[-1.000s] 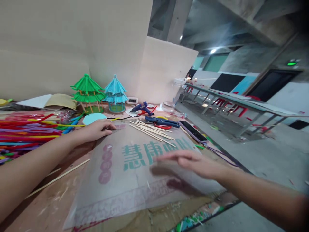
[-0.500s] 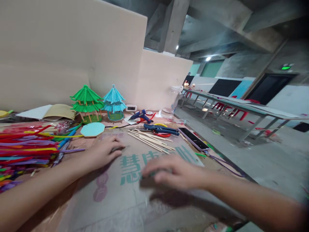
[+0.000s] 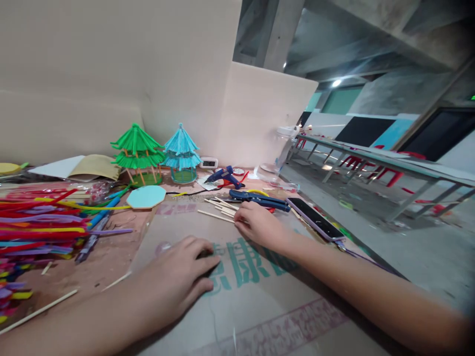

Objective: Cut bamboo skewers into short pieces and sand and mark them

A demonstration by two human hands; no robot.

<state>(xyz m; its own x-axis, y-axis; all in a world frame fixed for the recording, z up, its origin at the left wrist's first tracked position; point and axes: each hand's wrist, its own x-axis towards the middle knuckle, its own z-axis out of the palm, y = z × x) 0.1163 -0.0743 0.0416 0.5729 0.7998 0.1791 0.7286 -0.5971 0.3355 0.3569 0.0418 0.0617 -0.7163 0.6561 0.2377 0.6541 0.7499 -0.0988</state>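
Several thin wooden sticks [image 3: 218, 215] lie in a loose bundle on a sheet of clear plastic [image 3: 178, 341] printed with green characters. My right hand [image 3: 261, 225] is over their right ends, its fingertips bent down and closed on them; how many it grips is hidden. My left hand [image 3: 181, 277] rests lower on the sheet, thumb apart from its curled fingers, with nothing visible in it. Just behind the sticks are blue-handled pliers [image 3: 260, 199]. A phone [image 3: 315, 219] lies right of my right hand.
A green pavilion model [image 3: 137, 155] and a blue pavilion model [image 3: 181, 155] stand at the back, behind a pale blue octagon [image 3: 146, 197]. Colourful fuzzy stems [image 3: 40, 220] pile up at left. A glue gun [image 3: 225, 175] and a clear plastic jar [image 3: 276, 151] sit near the partition.
My right hand has moved forward from above the printed characters onto the sticks. My left hand has come back toward me over the sheet. The view has shifted slightly.
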